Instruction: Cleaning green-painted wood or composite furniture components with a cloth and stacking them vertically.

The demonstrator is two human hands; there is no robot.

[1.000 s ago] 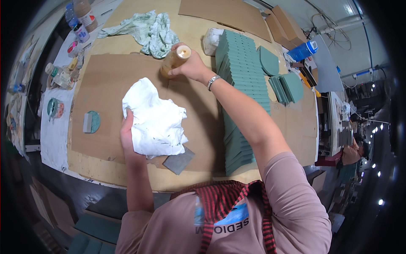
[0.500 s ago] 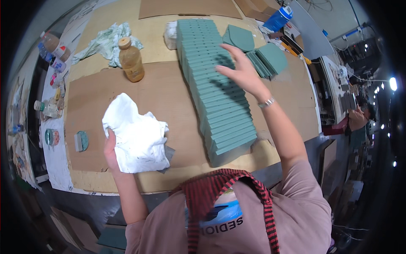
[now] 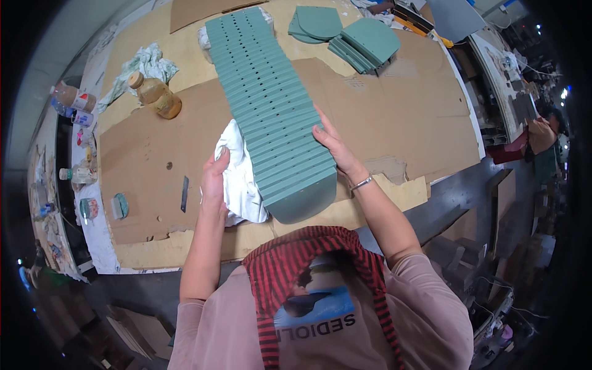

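Observation:
A long row of green panels point(image 3: 271, 117) with rounded ends and small dark holes runs from near my body to the far side of the table. My left hand point(image 3: 214, 179) is closed on a white cloth point(image 3: 240, 176), which lies against the row's left side near its close end. On the opposite side, my right hand point(image 3: 335, 145) grips the row's right edge, thumb near the top and fingers along the side. Part of its fingers is hidden by the panels. Wrapped white padding point(image 3: 204, 43) shows at the row's far end.
Loose green panels point(image 3: 370, 42) lie in small piles at the far right. Left of the row stand a bottle of amber liquid point(image 3: 155, 95) and a crumpled patterned cloth point(image 3: 148, 65). A dark strip point(image 3: 184, 194) and a tape roll point(image 3: 119, 206) rest on cardboard point(image 3: 401, 117).
My right hand has come down from above the panels to their right edge. My left hand has carried the cloth rightward against the row. The view has shifted, and the dark strip now shows.

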